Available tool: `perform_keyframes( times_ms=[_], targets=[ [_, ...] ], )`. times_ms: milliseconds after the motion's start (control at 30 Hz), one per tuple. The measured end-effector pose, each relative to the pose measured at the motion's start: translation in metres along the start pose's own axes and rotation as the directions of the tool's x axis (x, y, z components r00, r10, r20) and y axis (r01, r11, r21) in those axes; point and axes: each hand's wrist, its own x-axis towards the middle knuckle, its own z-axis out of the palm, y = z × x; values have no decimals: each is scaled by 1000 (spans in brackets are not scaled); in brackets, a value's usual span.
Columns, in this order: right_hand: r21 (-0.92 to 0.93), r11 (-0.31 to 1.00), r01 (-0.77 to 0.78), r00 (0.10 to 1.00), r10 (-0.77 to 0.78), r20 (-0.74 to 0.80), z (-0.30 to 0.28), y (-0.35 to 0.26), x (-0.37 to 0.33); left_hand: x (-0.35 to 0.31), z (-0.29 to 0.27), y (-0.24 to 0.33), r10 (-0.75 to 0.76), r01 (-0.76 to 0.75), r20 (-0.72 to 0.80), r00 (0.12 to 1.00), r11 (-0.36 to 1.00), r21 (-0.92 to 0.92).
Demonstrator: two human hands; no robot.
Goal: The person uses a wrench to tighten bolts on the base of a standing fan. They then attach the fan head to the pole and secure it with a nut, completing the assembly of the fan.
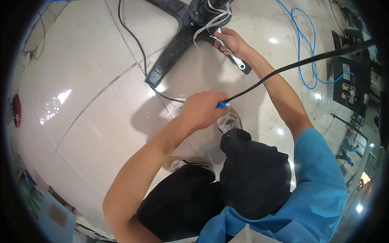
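Note:
My right hand [231, 42] grips a silver wrench [240, 62], its handle end with a hole pointing toward me. The wrench's other end lies against the hub of a black star-shaped stand base [170, 56]. White ties [214, 18] are wrapped around that hub. My left hand [204, 107] is closed, lower and nearer to me, around a slim blue object [222, 104] with a pale end; most of it is hidden in the fist. A black cable [279, 71] runs up to the same fist and comes out on its left; whether the fingers hold it is hidden.
The black cable carries on past the base leg on the floor. A loop of blue cable [300, 44] lies at the right near dark equipment [350, 83]. My shoes [230, 121] stand on the pale tiles just below my left hand. A red object [17, 110] sits far left.

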Motion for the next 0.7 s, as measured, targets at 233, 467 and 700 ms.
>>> perform_keyframes(
  times_ms=[233,467,700],
  targets=[
    [-75,996,-43,995,49,87,-7,-14,7,-81,-15,23,-59,59,-8,998,983,176],
    [-255,966,-27,987,66,144,-21,-20,25,-102,-10,28,-179,148,75,981,940,308],
    [-323,945,47,948,60,313,-39,-29,39,-107,-7,36,-207,187,45,977,942,280]
  ],
)
